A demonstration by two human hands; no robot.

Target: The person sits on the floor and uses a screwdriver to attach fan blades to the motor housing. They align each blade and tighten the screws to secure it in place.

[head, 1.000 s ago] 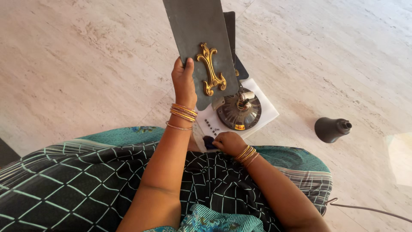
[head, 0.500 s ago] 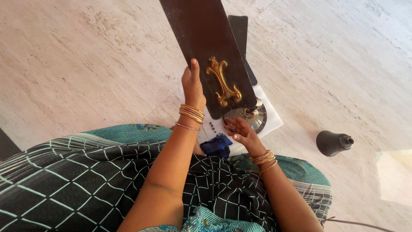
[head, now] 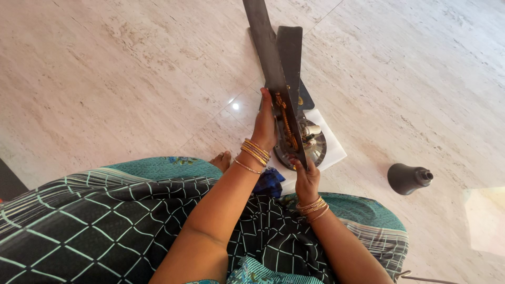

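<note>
Overhead, left hand (head: 264, 123) gripped dark fan blade (head: 271, 58) held on edge, right hand (head: 306, 176) grasped its lower end, motor housing (head: 310, 149) sat beneath on white sheet (head: 334, 150), black bell-shaped cover (head: 407, 178) lay well apart.

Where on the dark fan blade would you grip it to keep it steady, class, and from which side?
Grip the fan blade at its near, narrow end by the gold bracket, from both sides. It stands tilted on edge over the motor; the left hand clasps its edge there and the right hand supports the tip below.
</note>
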